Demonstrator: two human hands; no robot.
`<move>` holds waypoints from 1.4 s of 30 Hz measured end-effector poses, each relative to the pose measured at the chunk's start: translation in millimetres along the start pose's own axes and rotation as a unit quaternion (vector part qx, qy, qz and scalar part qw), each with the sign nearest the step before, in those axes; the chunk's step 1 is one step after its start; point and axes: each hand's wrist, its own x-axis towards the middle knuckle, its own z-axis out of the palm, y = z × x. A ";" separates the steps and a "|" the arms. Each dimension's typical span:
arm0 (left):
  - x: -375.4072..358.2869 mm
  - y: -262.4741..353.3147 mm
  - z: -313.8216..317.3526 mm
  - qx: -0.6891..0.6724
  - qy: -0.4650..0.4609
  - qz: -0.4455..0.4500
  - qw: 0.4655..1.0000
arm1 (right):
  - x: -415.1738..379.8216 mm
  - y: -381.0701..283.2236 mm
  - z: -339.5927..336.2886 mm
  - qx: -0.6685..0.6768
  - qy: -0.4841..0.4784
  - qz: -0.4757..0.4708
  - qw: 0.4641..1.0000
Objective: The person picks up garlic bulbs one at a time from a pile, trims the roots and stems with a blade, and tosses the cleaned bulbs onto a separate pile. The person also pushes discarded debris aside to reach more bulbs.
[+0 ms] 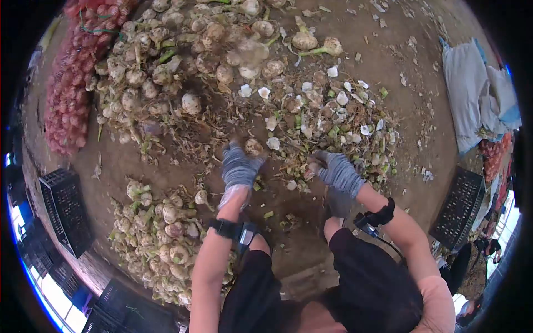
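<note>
garlic bulb [254,147], from where i stood, sat in the crook of the grey-gloved left hand [239,167], low over the littered floor [400,50].

off to the left lay a red net sack [64,111], packed full, with a black crate [66,213] nearer the person; next came a big heap [133,72] of stemmed garlic and, closer in, a smaller pile [166,244] beside the left forearm [214,261]. the left hand was half curled, fingers and thumb parted about the bulb; i couldn't tell whether it truly had a grip. further over, the right hand [340,173] had its fingers bent inward, and whatever it might have held was too muddled to make out. past it spread scraps [342,98], then a pale sack [466,94] and another crate [458,208].

a loose hold, i reckoned, could let the bulb roll off among the scraps, where its earthy colour would make it easy to lose. a careless swing of that forearm could also scatter the smaller pile.

the bulb itself looked roundish, brown and grubby, with no long stem that i could see.
</note>
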 end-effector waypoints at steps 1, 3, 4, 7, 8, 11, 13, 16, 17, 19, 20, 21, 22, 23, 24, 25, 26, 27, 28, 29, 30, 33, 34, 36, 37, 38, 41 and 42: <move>0.0 24.2 -5.3 0.079 -0.046 -0.060 0.994 | 0.0 2.6 2.0 0.016 0.004 -0.012 1.000; -4.1 45.8 -12.2 0.167 -0.101 -0.096 0.976 | 0.7 7.2 5.7 0.005 0.018 -0.014 1.000; -7.6 43.7 -10.9 0.166 -0.105 -0.096 0.976 | -0.5 8.4 6.9 -0.004 0.028 -0.019 0.999; -14.3 21.2 -1.4 0.130 -0.072 0.007 0.989 | -1.3 10.9 7.5 -0.008 0.022 -0.012 1.000; -16.2 8.9 4.2 0.130 -0.074 0.008 0.989 | -1.4 12.0 10.1 -0.028 0.035 -0.012 0.999; -27.3 -10.5 13.1 -0.097 -0.074 0.038 0.992 | -4.4 -3.2 9.4 -0.056 0.036 -0.028 0.997; -37.2 5.6 8.9 -0.682 -0.164 -0.128 0.702 | -9.4 -18.8 3.8 -0.128 0.036 -0.072 0.988; -53.2 40.4 -19.6 -0.337 -0.115 -0.001 0.934 | -12.4 -34.6 4.3 -0.184 0.055 -0.109 0.975; -55.2 30.2 -16.6 -0.344 -0.151 -0.014 0.926 | -13.0 -43.6 2.1 -0.232 0.046 -0.107 0.966; -52.8 30.4 -20.3 -0.248 -0.205 0.032 0.946 | -14.9 -55.6 -1.0 -0.254 0.044 -0.121 0.959; -52.3 31.8 -22.4 -0.147 -0.255 0.077 0.953 | -15.9 -60.2 -2.4 -0.277 0.041 -0.136 0.950; -58.0 36.8 -25.2 -0.089 -0.233 0.097 0.963 | -16.6 -63.7 -4.4 -0.277 0.048 -0.159 0.946; -64.5 41.7 -27.1 -0.031 -0.211 0.116 0.970 | -18.5 -65.6 -6.3 -0.277 0.048 -0.158 0.947; -65.5 43.2 -27.2 0.038 -0.243 0.118 0.962 | -20.5 -66.9 -8.2 -0.260 0.051 -0.176 0.948; -65.5 44.3 -27.4 0.106 -0.274 0.121 0.948 | -21.7 -67.3 -9.7 -0.244 0.054 -0.195 0.948; -64.8 44.8 -27.9 0.105 -0.274 0.122 0.948 | -23.4 -66.0 -9.9 -0.245 0.055 -0.194 0.948; -64.7 44.9 -28.2 0.074 -0.268 0.136 0.951 | -26.2 -63.6 -9.3 -0.247 0.060 -0.201 0.946; -65.1 44.9 -27.8 0.042 -0.261 0.148 0.953 | -27.6 -61.7 -9.2 -0.249 0.065 -0.209 0.943; -66.3 45.0 -27.0 0.009 -0.256 0.160 0.953 | -27.2 -60.5 -9.6 -0.251 0.063 -0.208 0.943; -66.8 45.8 -25.3 -0.024 -0.248 0.171 0.953 | -24.7 -58.9 -11.7 -0.267 0.052 -0.182 0.945; -66.8 47.8 -25.7 -0.055 -0.242 0.182 0.952 | -22.7 -57.5 -12.4 -0.280 0.041 -0.155 0.946; -66.9 59.9 -26.8 -0.138 -0.238 0.104 0.956 | -18.2 -48.8 -8.8 -0.289 0.056 -0.144 0.945; -68.2 58.0 -25.0 -0.138 -0.239 0.104 0.955 | -17.6 -46.1 -8.1 -0.276 0.066 -0.146 0.948; -70.5 52.9 -19.7 -0.230 -0.228 0.053 0.944 | -18.1 -44.1 -9.8 -0.279 0.062 -0.153 0.946; -70.5 65.4 -21.7 -0.301 -0.207 -0.001 0.931 | -18.7 -43.3 -10.1 -0.282 0.057 -0.161 0.944; -72.2 79.0 -28.2 -0.368 -0.188 -0.057 0.909 | -15.3 -31.9 -12.4 -0.278 0.057 -0.157 0.946; -81.2 85.4 -50.1 -0.365 -0.132 0.061 0.920 | -7.9 7.0 -42.8 -0.272 0.007 -0.011 0.962; -76.7 83.0 -47.8 -0.367 -0.127 0.060 0.919 | -19.9 6.2 -54.7 -0.241 0.060 0.007 0.969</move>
